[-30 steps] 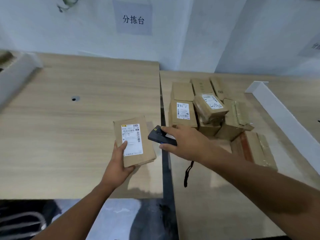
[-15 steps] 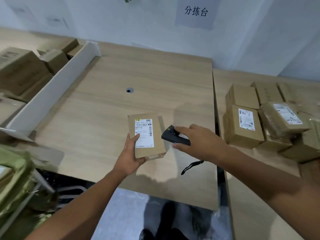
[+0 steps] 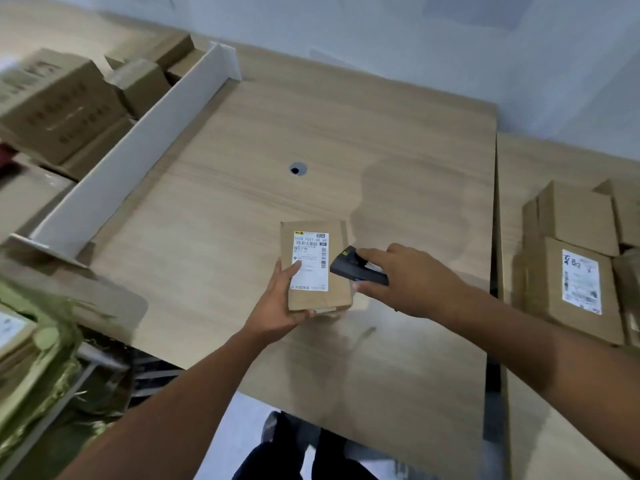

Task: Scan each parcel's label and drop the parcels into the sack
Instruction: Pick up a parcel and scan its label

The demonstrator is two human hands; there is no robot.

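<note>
Parcel [image 3: 317, 268]: flat brown cardboard, white label, held beside black scanner [image 3: 358, 268].

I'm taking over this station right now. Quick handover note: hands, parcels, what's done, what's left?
Left hand holds a parcel, label up, above the table.
Right hand holds the scanner beside the label.
A pile of parcels waits at right; the sack, blurred, sits lower left.
Done: cannot tell if this label has scanned.
Left: scan it, drop it in the sack, then the pile.
</note>
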